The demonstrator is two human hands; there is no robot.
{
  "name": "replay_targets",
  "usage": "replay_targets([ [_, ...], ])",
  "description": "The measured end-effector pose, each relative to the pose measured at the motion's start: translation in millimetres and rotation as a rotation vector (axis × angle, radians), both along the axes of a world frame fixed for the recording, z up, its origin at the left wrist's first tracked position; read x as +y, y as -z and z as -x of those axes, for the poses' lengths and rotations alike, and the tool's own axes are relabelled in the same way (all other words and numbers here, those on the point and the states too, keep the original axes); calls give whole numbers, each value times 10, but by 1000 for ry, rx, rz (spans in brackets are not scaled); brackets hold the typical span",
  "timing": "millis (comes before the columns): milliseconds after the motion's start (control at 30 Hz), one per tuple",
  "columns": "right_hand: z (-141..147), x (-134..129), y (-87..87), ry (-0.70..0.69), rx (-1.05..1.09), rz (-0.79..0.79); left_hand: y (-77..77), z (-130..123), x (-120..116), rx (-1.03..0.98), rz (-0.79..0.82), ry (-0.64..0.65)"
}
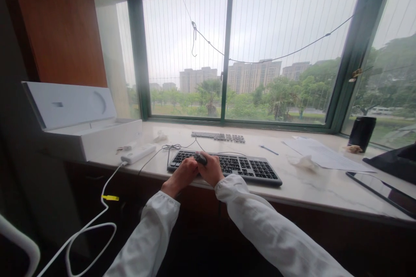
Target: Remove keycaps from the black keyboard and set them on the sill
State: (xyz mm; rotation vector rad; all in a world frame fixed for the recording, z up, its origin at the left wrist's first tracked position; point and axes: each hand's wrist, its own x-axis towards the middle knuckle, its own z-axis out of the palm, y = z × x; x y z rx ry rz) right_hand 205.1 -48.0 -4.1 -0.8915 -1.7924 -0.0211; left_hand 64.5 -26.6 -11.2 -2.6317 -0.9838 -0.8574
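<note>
A black keyboard with a grey frame (260,171) lies along the front edge of the marble-look counter. My left hand (182,176) and my right hand (211,168) meet over its left half, fingers curled together. Between them is a small dark rounded object (200,159), whose kind I cannot make out. Both hands are closed around it, and they cover part of the keys below. A thin dark cable (152,157) runs left of the keyboard, bunched near its back left corner.
Rows of grey keys (217,137) lie behind the keyboard. Left are a white open box (110,138) and a white power strip (138,154) with a hanging cord. Right are a pen (269,150), papers (325,154), crumpled tissue (303,163), a tablet (381,190) and a black cylinder (362,133).
</note>
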Motion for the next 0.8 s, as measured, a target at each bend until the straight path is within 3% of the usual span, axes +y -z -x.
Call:
replay_targets([
  [167, 17, -31, -2, -51, -68, -50, 69, 27, 78, -30, -26, 74],
  [300, 32, -56, -27, -6, -48, -100, 99, 27, 94, -88, -34, 72],
  [600, -18, -139, 1, -15, -148, -160, -63, 59, -72, -244, 104, 176],
  [700, -140, -186, -68, 6, -268, -126, -88, 56, -90, -249, 144, 206],
  [800, -344, -239, -228, 143, -422, -18, -94, 27, -91, -237, 179, 200],
])
